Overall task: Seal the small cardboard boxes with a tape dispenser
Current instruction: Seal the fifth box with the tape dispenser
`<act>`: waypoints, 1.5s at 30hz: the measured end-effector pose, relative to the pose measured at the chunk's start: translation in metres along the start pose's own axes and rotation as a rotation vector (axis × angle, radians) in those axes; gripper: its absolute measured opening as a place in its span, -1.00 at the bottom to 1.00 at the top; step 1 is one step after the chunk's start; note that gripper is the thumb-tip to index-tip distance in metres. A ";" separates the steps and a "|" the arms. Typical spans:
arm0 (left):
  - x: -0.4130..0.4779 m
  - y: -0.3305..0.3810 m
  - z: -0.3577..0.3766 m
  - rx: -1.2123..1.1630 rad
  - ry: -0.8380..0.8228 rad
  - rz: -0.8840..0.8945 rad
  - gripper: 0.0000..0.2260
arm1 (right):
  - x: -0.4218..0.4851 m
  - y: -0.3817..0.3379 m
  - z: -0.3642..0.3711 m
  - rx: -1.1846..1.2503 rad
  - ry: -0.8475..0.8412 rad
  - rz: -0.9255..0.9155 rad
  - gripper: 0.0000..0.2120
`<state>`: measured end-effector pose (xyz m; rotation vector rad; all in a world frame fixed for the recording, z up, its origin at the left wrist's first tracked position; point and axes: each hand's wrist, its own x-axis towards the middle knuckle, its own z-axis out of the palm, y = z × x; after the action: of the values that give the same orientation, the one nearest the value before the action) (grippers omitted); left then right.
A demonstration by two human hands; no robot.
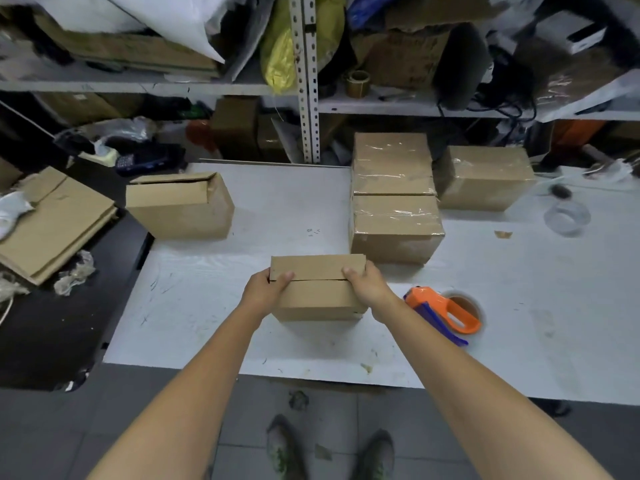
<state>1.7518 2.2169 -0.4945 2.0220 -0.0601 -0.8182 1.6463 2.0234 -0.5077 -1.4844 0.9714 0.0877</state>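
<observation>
Head view: box long axis left-right

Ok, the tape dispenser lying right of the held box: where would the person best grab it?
By the orange handle loop of the tape dispenser, probably with the right hand coming down from above. It lies flat on the table with the loop's slot facing up, and that hand, now gripping the box, is nearest.
</observation>
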 end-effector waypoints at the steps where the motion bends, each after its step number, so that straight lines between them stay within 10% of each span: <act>1: 0.000 0.000 0.000 -0.004 -0.003 0.003 -0.68 | 0.000 0.000 0.001 0.003 0.008 -0.001 -0.60; 13: 0.007 -0.005 -0.008 -0.056 -0.071 0.007 -0.72 | -0.019 0.007 -0.022 0.002 0.093 0.030 -0.59; 20: 0.010 -0.012 -0.011 -0.043 -0.068 0.039 -0.76 | -0.032 0.072 -0.093 -0.885 0.556 -0.017 -0.43; 37: 0.014 -0.020 -0.010 -0.085 -0.079 0.083 -0.77 | -0.014 0.111 -0.105 -1.096 0.404 -0.039 -0.33; 45: 0.008 -0.015 -0.015 -0.025 -0.094 0.063 -0.78 | -0.077 -0.005 -0.097 -0.642 0.143 -0.204 -0.48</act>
<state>1.7628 2.2337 -0.5049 1.9473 -0.1651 -0.8697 1.5532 1.9790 -0.4395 -2.1976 0.9436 0.1569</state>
